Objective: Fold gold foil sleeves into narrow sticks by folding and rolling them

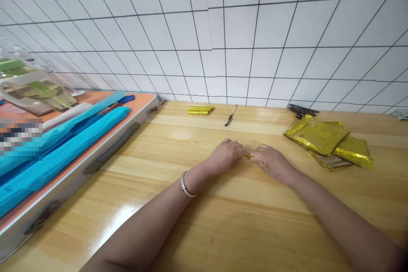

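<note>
My left hand [225,156], with a silver bangle on its wrist, is closed over the wooden table. Close beside it on the right is my right hand [270,162], also closed. Both grip a small piece of gold foil [247,157], of which only a sliver shows between the fingertips; the rest is covered by the hands. Rolled gold foil strips [200,110] lie toward the wall, up and left of my hands. A pen [231,115] with a black cap rests behind them. To the right is a pile of flat gold foil packets [328,136].
A black clip-like object [302,110] sits behind the packets. On the left stands a raised orange-topped surface [140,104] bearing blue rolled material [79,146] and clear plastic bags with green contents [38,89]. A white tiled wall [242,29] closes off the back of the table.
</note>
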Tool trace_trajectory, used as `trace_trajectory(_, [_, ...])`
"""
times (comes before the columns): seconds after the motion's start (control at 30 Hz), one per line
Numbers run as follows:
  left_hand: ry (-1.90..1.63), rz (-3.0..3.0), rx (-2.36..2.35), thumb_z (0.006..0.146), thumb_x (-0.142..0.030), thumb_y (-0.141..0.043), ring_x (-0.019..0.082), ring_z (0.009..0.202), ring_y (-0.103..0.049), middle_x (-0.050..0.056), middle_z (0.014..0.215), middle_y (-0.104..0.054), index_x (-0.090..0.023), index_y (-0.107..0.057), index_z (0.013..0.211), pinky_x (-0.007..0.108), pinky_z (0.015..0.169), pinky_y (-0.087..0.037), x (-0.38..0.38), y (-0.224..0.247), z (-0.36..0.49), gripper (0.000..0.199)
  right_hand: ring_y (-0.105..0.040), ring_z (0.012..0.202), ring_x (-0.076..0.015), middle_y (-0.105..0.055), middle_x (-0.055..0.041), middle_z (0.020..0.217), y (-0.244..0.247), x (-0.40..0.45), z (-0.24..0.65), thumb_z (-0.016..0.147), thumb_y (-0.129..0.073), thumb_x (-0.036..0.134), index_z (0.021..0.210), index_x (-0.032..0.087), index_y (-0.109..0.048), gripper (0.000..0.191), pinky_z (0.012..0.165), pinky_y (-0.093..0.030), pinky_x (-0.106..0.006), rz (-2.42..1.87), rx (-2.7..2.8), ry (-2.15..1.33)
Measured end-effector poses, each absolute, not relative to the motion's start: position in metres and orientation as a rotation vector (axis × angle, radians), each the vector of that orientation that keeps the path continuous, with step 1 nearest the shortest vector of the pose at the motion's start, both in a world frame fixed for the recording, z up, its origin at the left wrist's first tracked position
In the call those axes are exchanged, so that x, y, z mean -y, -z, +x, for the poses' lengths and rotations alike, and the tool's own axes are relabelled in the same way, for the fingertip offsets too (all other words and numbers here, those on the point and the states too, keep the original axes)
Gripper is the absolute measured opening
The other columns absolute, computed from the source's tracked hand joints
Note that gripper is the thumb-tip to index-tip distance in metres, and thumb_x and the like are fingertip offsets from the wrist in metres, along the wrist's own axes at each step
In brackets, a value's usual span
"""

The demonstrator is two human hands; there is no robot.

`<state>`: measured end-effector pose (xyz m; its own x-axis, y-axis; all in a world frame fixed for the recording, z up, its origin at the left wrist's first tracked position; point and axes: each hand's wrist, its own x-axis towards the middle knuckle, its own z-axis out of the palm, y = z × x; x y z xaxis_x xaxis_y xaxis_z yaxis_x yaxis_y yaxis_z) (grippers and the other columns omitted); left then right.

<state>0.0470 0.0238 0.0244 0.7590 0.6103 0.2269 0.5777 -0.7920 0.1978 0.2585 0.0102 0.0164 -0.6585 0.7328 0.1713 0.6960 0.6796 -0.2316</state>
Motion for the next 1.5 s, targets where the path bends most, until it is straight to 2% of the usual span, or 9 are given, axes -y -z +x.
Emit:
trace_trajectory(0.07, [-0.409, 2.805, -1.02, 0.088, -0.021, -0.042, 0.015, 0.078, -0.054, 0.004, 0.081, -0.061, -0.018, -0.059, 0.09, 0.027, 0.073, -0.034, -0.026, -0.025, 0.044, 0.017, -0.051, 0.079, -0.0184, -0.063, -0.0051, 0.078, -0.016, -0.012, 0.261, 0.093, -0.036, 0.029, 0.087, 0.019, -0.059, 0.026, 0.068, -0.037, -0.029, -1.165, 2.6, -0.254])
trace_trajectory(0.2, [-0.441, 2.788, -1.034, 0.09, -0.026, -0.04, 0.015, 0.073, -0.055, 0.003, 0.074, -0.06, -0.016, -0.059, 0.081, 0.026, 0.072, -0.035, -0.031, -0.028, 0.04, 0.024, -0.05, 0.075, -0.0186, -0.062, -0.0048, 0.073, -0.015, -0.015, 0.265, 0.092, -0.035, 0.032, 0.083, 0.019, -0.059, 0.029, 0.067, -0.037, -0.029, -1.211, 2.565, -0.228])
trace_trajectory(0.4, [-0.443, 2.681, -1.039, 0.09, -0.024, -0.04, 0.014, 0.073, -0.057, 0.003, 0.082, -0.064, -0.018, -0.06, 0.092, 0.023, 0.07, -0.039, -0.039, -0.025, 0.028, 0.02, -0.053, 0.074, -0.017, -0.062, -0.0033, 0.077, -0.014, -0.02, 0.272, 0.092, -0.034, 0.035, 0.089, 0.021, -0.06, 0.029, 0.063, -0.037, -0.026, -1.284, 2.451, -0.403])
trace_trajectory(0.53, [-0.526, 2.632, -1.116, 0.089, -0.022, -0.038, 0.013, 0.067, -0.056, 0.002, 0.074, -0.062, -0.018, -0.06, 0.088, 0.022, 0.063, -0.039, -0.042, -0.023, 0.025, 0.022, -0.052, 0.062, -0.0149, -0.06, -0.0006, 0.068, -0.018, -0.02, 0.277, 0.091, -0.035, 0.039, 0.082, 0.021, -0.059, 0.032, 0.056, -0.036, -0.024, -1.415, 2.317, -0.414])
trace_trajectory(0.73, [-0.559, 2.513, -1.03, 0.087, -0.018, -0.036, 0.012, 0.068, -0.055, 0.001, 0.077, -0.062, -0.018, -0.058, 0.091, 0.021, 0.065, -0.041, -0.042, -0.022, 0.022, 0.022, -0.056, 0.065, -0.0146, -0.064, -0.0019, 0.075, -0.021, -0.024, 0.286, 0.09, -0.034, 0.04, 0.101, 0.018, -0.06, 0.035, 0.06, -0.041, -0.025, -1.278, 2.27, -0.717])
trace_trajectory(0.9, [-0.588, 2.543, -1.064, 0.087, -0.017, -0.036, 0.011, 0.063, -0.052, -0.001, 0.068, -0.057, -0.018, -0.058, 0.088, 0.02, 0.062, -0.039, -0.043, -0.021, 0.021, 0.022, -0.051, 0.057, -0.0129, -0.059, 0.0008, 0.064, -0.021, -0.026, 0.292, 0.09, -0.035, 0.039, 0.086, 0.019, -0.06, 0.032, 0.056, -0.037, -0.024, -1.362, 2.261, -0.599])
trace_trajectory(1.13, [-0.581, 2.509, -1.07, 0.088, -0.019, -0.039, 0.011, 0.068, -0.056, -0.001, 0.072, -0.061, -0.019, -0.06, 0.095, 0.02, 0.066, -0.042, -0.044, -0.018, 0.018, 0.022, -0.05, 0.058, -0.013, -0.056, 0.001, 0.063, -0.018, -0.027, 0.292, 0.09, -0.034, 0.042, 0.071, 0.02, -0.05, 0.033, 0.055, -0.034, -0.023, -1.424, 2.353, -0.488])
trace_trajectory(1.33, [-0.613, 2.538, -1.071, 0.087, -0.016, -0.038, 0.013, 0.08, -0.06, 0.002, 0.09, -0.066, -0.02, -0.059, 0.104, 0.023, 0.072, -0.044, -0.046, -0.012, 0.016, 0.028, -0.05, 0.065, -0.0148, -0.053, -0.0006, 0.066, -0.02, -0.026, 0.292, 0.091, -0.032, 0.039, 0.068, 0.02, -0.045, 0.033, 0.059, -0.034, -0.023, -1.365, 2.483, -0.238])
trace_trajectory(1.5, [-0.628, 2.616, -1.105, 0.086, -0.014, -0.039, 0.014, 0.078, -0.062, 0.003, 0.089, -0.067, -0.02, -0.06, 0.105, 0.024, 0.07, -0.045, -0.047, -0.011, 0.017, 0.029, -0.05, 0.065, -0.0151, -0.052, -0.0007, 0.066, -0.019, -0.025, 0.291, 0.092, -0.031, 0.037, 0.067, 0.021, -0.043, 0.032, 0.059, -0.033, -0.024, -1.372, 2.487, -0.166])
